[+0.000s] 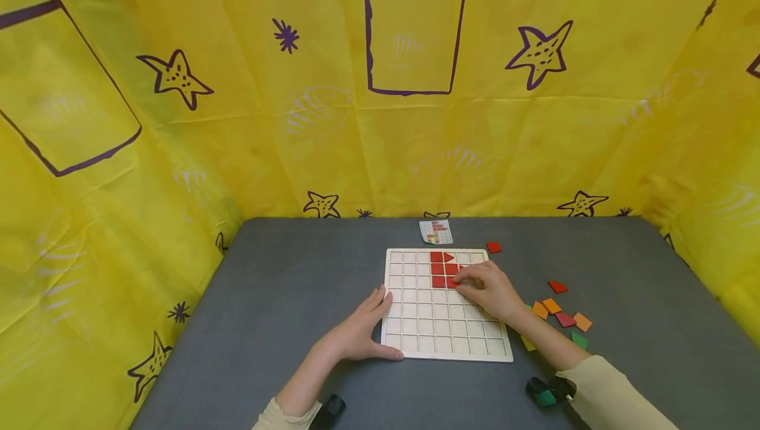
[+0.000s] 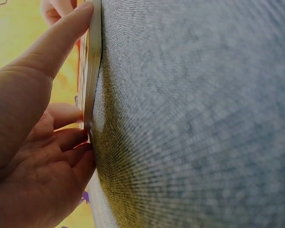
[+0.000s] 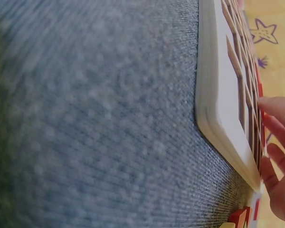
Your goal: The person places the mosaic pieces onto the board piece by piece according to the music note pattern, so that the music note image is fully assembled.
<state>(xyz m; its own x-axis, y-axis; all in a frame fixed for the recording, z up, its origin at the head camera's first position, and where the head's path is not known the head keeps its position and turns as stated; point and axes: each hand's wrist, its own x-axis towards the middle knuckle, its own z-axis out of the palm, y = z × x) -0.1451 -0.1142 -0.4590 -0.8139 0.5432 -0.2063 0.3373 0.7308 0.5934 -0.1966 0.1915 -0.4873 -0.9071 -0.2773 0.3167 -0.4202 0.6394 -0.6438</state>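
Note:
A white board [image 1: 442,324] with a raised square grid lies on the table. Several red tiles [image 1: 437,269] sit in its upper cells, some square, one a triangle [image 1: 448,257]. My left hand [image 1: 356,331] rests against the board's left edge, the fingers at its side and the thumb at the near left corner; in the left wrist view the thumb [image 2: 52,42] lies along the rim. With thumb and forefinger, my right hand [image 1: 489,288] pinches a red tile [image 1: 452,282] at the right end of the lowest red row. The fingertips partly hide that tile and its neighbours.
Loose orange [image 1: 551,306], red [image 1: 557,287] and green [image 1: 579,339] tiles lie right of the board, some under the right forearm. A single red tile [image 1: 494,246] is near the far right corner. Behind the board lies a small pattern card [image 1: 436,232]. A yellow curtain [image 1: 380,153] encloses the table.

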